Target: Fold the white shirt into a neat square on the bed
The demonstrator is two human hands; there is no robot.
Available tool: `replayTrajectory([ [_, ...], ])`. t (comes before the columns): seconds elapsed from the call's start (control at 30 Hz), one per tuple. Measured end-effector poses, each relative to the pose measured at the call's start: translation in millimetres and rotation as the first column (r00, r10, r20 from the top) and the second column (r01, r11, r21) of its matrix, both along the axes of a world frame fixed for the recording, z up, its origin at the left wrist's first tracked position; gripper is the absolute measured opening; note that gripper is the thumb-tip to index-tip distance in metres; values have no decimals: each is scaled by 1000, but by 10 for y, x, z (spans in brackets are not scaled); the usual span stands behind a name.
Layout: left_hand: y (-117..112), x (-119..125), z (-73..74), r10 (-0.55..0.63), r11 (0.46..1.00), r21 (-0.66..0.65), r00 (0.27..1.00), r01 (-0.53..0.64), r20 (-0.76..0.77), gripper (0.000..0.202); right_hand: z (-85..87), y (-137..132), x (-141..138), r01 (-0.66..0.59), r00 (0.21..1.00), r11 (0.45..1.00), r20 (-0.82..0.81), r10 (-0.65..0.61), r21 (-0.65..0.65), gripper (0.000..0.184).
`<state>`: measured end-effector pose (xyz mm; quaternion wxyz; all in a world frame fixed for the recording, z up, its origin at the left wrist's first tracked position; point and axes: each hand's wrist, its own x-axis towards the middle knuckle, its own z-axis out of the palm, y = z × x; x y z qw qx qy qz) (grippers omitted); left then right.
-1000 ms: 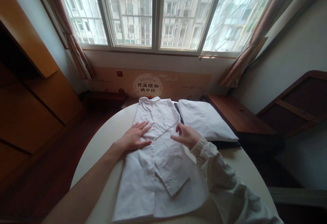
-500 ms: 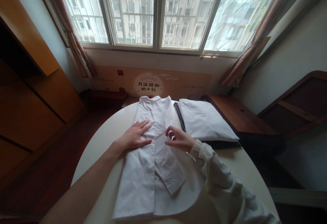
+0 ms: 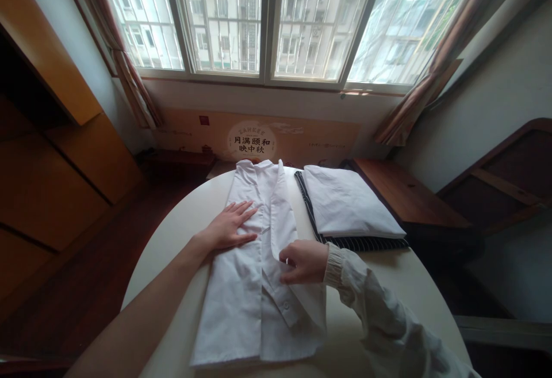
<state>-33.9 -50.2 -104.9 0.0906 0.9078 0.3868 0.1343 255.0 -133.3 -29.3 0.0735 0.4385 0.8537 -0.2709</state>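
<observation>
A white shirt (image 3: 241, 303) lies lengthwise on a round cream table (image 3: 181, 222), collar toward the window, its sleeve folded down the middle. My left hand (image 3: 228, 226) rests flat on the shirt's left half, fingers spread. My right hand (image 3: 304, 261), in a cream cuffed sleeve, pinches the shirt's right side, which stands up as a narrow fold running toward the collar.
A folded white garment (image 3: 349, 202) sits on a dark striped one (image 3: 366, 243) at the table's far right. Beyond are a wooden side table (image 3: 405, 194), a printed board under the window, wooden cabinets at left and a dark headboard at right.
My right hand has moved nearer and closed on the shirt's right side, drawing it inward so the shirt is narrower. My left hand has stayed flat in place.
</observation>
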Motion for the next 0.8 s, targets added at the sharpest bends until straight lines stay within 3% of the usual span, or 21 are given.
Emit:
replayTrajectory([
  [0.1, -6, 2, 8, 5, 1000, -1, 1000, -5, 2, 87, -72, -156, -173, -36, 998, 990, 47, 30, 138, 21],
  [0.27, -10, 9, 16, 8, 1000, -2, 1000, -8, -9, 87, -178, -245, -373, -20, 999, 991, -23, 23, 135, 21],
  [0.37, -8, 10, 14, 12, 1000, -1, 1000, -12, -7, 85, -215, -163, -359, -67, 983, 997, -173, 59, -43, 30],
  [0.43, -5, 7, 9, 11, 1000, 3, 1000, -11, -2, 83, -214, -89, -304, -157, 944, 961, -320, 78, -228, 42],
  [0.5, -5, 3, 5, 10, 1000, 7, 1000, -10, 1, 82, -199, -18, -237, -235, 902, 922, -423, 90, -306, 49],
  [0.57, -11, 5, 5, 12, 1000, 9, 1000, -12, 6, 81, -196, 47, -182, -214, 898, 954, -427, 108, -210, 42],
  [0.63, -24, 18, 13, 26, 999, 22, 999, -27, 27, 78, -237, 117, -146, -91, 919, 995, -383, 96, 31, 24],
  [0.73, -49, 66, 44, 72, 996, 52, 992, -77, 101, 63, -397, 241, -114, 84, 921, 929, -385, 66, 360, 9],
  [0.8, -62, 115, 80, 113, 991, 59, 981, -124, 157, 47, -537, 320, -94, 162, 905, 875, -423, 53, 456, 15],
])
